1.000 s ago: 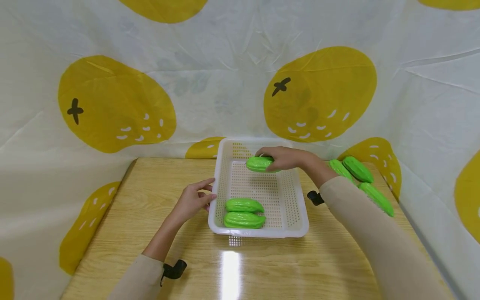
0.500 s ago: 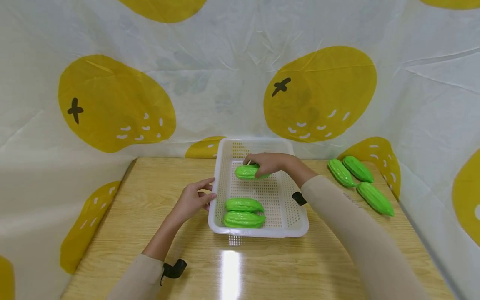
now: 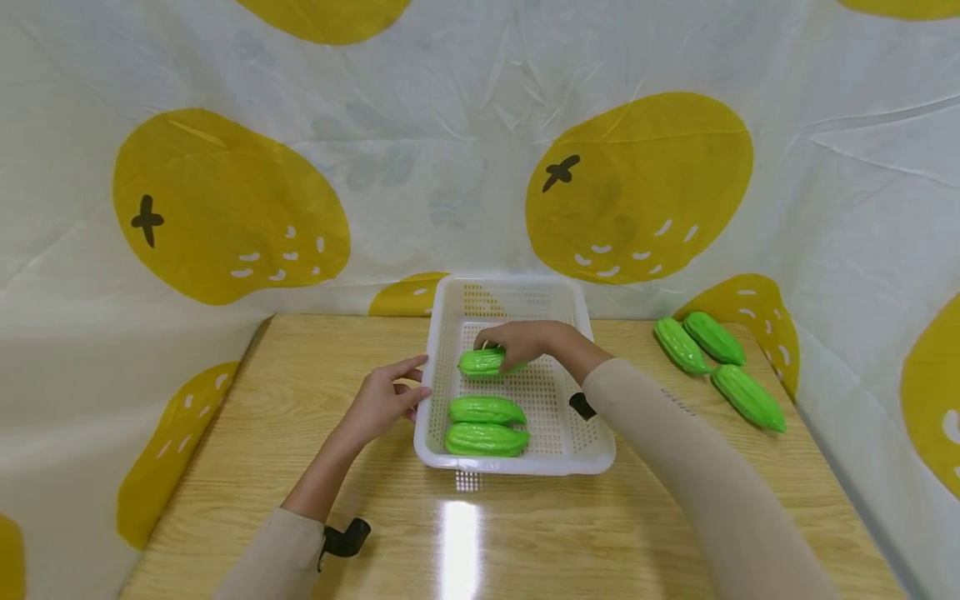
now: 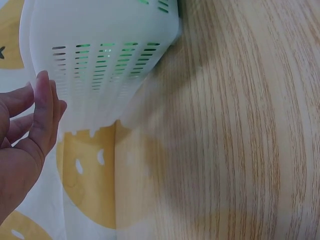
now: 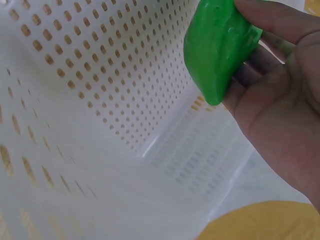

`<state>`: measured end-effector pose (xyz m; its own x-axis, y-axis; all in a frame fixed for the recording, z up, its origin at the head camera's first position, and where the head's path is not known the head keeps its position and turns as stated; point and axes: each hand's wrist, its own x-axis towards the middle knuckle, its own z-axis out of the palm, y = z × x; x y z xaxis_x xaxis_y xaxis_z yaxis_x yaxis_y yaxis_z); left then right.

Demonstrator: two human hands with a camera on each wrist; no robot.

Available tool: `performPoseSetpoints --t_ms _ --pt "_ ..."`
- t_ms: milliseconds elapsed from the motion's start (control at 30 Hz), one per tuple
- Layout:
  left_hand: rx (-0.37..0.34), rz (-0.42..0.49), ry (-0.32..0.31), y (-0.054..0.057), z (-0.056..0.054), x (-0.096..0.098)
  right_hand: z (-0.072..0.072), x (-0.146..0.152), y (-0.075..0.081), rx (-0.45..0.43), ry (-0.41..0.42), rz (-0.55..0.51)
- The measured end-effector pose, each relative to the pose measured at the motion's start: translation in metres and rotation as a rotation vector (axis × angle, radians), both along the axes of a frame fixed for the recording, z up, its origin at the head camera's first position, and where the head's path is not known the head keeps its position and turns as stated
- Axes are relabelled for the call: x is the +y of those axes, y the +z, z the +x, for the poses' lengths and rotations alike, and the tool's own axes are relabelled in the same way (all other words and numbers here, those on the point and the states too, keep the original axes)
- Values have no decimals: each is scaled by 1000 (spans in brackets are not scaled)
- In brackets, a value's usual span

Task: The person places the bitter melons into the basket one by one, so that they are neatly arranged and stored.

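Observation:
My right hand [image 3: 517,342] grips a bright green bitter melon [image 3: 480,363] inside the white plastic basket [image 3: 609,454]. In the right wrist view, the thumb and fingers hold the bitter melon [image 5: 215,50] by its sides, its tapered end sticking out past them. Two more bitter melons, one [image 3: 487,410] just behind the other [image 3: 486,440], lie side by side on the basket floor near the front left. My left hand [image 3: 382,402] touches the basket's left rim from outside with extended fingers; in the left wrist view, the fingertips [image 4: 43,80] meet the basket wall.
Three bitter melons lie on the wooden table [image 3: 315,375] at the back right: one [image 3: 681,346] on the left, one [image 3: 716,337] behind it, one [image 3: 748,397] in front. A white curtain [image 3: 435,192] with yellow fruit prints stands behind the table and along its sides.
My right hand has carried its bitter melon left and toward the front of the basket, closer to the two lying there. The left hand stays at the rim.

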<state>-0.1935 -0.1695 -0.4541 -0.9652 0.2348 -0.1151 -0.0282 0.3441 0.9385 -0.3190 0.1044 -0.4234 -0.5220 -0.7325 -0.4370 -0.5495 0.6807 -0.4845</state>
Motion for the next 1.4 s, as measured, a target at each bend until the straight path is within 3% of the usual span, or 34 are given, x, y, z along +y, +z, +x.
performPoseSetpoints --t_ms 233,600,1400 --pt "-4 -3 -6 0 1 1 4 -4 -6 -57 -18 29" --pt "5 -7 -15 2 1 0 3 -2 -17 -52 -16 44" --pt "-3 -9 -10 0 1 0 12 -5 -21 -114 -8 2"
